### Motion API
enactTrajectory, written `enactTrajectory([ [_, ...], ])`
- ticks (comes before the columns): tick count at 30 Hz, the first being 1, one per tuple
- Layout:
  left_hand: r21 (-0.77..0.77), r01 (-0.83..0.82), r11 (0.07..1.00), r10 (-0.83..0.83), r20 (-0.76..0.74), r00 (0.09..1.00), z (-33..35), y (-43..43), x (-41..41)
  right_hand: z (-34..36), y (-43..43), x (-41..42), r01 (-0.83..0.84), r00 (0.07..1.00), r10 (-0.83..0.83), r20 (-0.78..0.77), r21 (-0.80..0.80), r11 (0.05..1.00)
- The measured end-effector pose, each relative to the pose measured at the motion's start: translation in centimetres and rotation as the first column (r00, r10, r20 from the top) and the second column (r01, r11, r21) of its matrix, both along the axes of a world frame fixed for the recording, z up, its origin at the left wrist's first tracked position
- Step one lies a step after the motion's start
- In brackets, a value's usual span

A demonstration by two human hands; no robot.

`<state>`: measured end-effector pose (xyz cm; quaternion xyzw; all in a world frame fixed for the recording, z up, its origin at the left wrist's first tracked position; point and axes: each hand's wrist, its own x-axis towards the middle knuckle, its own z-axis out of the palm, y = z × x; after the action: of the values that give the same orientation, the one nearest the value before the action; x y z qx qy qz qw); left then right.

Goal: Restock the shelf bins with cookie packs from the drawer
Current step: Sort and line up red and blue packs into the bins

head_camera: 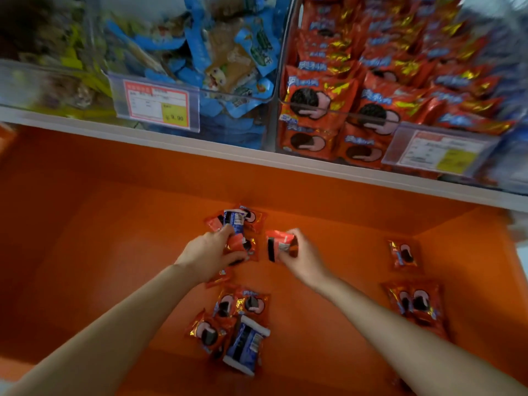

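The left hand [211, 252] and right hand [303, 254] each clutch cookie packs [281, 244] in the drawer [114, 252]; more lie loose, the bin [343, 107] above nearly full.

The drawer [114, 252] filling the lower frame has a smooth orange surface with a soft, nearly matt sheen. The cookie packs [251, 305] lying at its centre are crinkled red film, glossy, with gold foil-like glints. A blue-and-white pack [245, 342] at lower centre looks just as shiny. Across the top, the shelf bins [234, 96] are clear hard plastic with bright reflections along their rims. Clear plastic holders [194, 110] at upper left and right carry paper price labels [157, 102]. The shelf edge [200, 145] below them is smooth, white and matt.
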<state>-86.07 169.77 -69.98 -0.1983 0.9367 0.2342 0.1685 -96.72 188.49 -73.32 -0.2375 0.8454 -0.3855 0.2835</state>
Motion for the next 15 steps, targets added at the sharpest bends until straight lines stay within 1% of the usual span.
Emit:
enactTrajectory([
  [2,0.177,-0.143,0.974,0.164,-0.109,0.980,1.6,1.3,-0.2,2.0,0.4,-0.1,0.020,0.998,-0.024,-0.066,-0.062,0.998],
  [4,0.347,-0.227,0.910,0.308,-0.199,0.930,3.5,2.9,-0.3,4.3,0.8,0.2,0.035,0.990,-0.054,-0.132,-0.138,0.990],
  [6,0.476,-0.289,0.831,0.440,-0.243,0.865,5.6,4.3,-0.4,6.5,1.1,0.7,0.034,0.972,-0.078,-0.221,-0.196,0.980],
  [9,0.606,-0.356,0.711,0.577,-0.215,0.788,8.7,5.7,-0.1,9.1,1.6,1.3,-0.014,0.921,-0.082,-0.381,-0.243,0.970],
  [12,0.709,-0.362,0.605,0.633,-0.153,0.759,11.4,6.6,0.6,10.8,2.1,2.0,-0.141,0.825,-0.035,-0.564,-0.265,0.954],
  [15,0.818,-0.334,0.468,0.670,-0.082,0.737,13.7,6.8,1.5,12.5,2.4,2.8,-0.202,0.752,-0.019,-0.659,-0.258,0.945],
])
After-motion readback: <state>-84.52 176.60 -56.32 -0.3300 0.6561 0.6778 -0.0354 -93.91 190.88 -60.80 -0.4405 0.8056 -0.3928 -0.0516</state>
